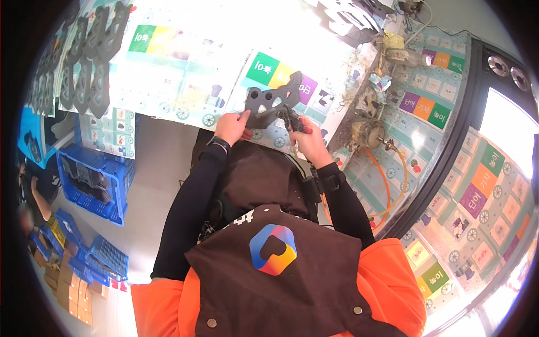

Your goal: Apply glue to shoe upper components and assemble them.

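Pinching the near left part of a dark grey openwork plate (264,106) between thumb and fingers of the left hand (231,129). Wrapping the right hand (307,143) round a dark hand tool (291,118) with a red part, nose close to the plate's near right side; cannot tell if touching. Holding the plate between both hands, over the near edge of a worktable (168,73) covered in printed sheeting; cannot tell if resting on it.

Noted on the floor, left of the wearer: a blue crate (120,196), slatted and open-topped. Can see dark ribbed pieces (84,178) inside, packed close together; cannot count them. Noted below it, nearer the bottom left: a second, lighter-looking blue basket (109,257), gridded and tilted; cannot make out contents. Found just beside these a stack of brown cardboard boxes (73,292); cannot see inside.

Glimpsed at the far left, near the crate: another person's arm (40,199), bare and bent.

Spotted at the table's upper left several grey openwork parts (92,67), overlapping in rows.

Noted at the upper right, near the wall, a pale bottle-like vessel (409,57) lying sideways; cannot tell what it holds. Found below it a grimy round canister (366,133), with an orange hose (384,180) curving down close by; interior hidden.
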The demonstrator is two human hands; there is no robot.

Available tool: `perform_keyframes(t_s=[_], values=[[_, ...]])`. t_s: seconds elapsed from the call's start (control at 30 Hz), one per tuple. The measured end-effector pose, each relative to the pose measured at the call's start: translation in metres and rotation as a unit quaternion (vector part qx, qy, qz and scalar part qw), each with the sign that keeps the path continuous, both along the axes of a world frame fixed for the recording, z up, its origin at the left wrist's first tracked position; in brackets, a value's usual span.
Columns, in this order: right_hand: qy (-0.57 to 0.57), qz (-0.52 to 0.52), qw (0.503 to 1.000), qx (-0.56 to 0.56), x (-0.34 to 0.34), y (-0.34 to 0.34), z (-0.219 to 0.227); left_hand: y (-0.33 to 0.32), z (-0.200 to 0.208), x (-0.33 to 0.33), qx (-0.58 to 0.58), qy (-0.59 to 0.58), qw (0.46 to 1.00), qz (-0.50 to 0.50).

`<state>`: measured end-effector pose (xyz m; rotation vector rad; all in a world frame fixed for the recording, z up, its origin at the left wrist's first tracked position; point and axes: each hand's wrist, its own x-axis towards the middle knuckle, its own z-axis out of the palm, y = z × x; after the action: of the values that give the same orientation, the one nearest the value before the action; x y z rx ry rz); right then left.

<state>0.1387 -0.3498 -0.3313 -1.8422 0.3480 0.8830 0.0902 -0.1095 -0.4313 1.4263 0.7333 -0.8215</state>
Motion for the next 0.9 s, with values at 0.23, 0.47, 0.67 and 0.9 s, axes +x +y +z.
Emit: perform_keyframes(t_s=[0.23, 0.47, 0.67, 0.9], values=[[0.014, -0.018, 0.999, -0.040, 0.008, -0.003, 0.009, 0.001, 0.000, 0.000, -0.006, -0.003, 1.000, -0.003], [0.006, -0.032, 0.998, -0.051, 0.016, -0.010, 0.011, 0.001, 0.000, 0.000, -0.004, -0.010, 1.000, -0.001], [0.011, -0.097, 0.995, -0.016, 0.021, -0.014, 0.011, 0.001, 0.000, 0.000, -0.006, -0.007, 1.000, -0.005], [-0.012, -0.101, 0.995, -0.013, 0.027, -0.015, 0.011, 0.001, 0.002, 0.001, -0.002, -0.010, 1.000, -0.004]])
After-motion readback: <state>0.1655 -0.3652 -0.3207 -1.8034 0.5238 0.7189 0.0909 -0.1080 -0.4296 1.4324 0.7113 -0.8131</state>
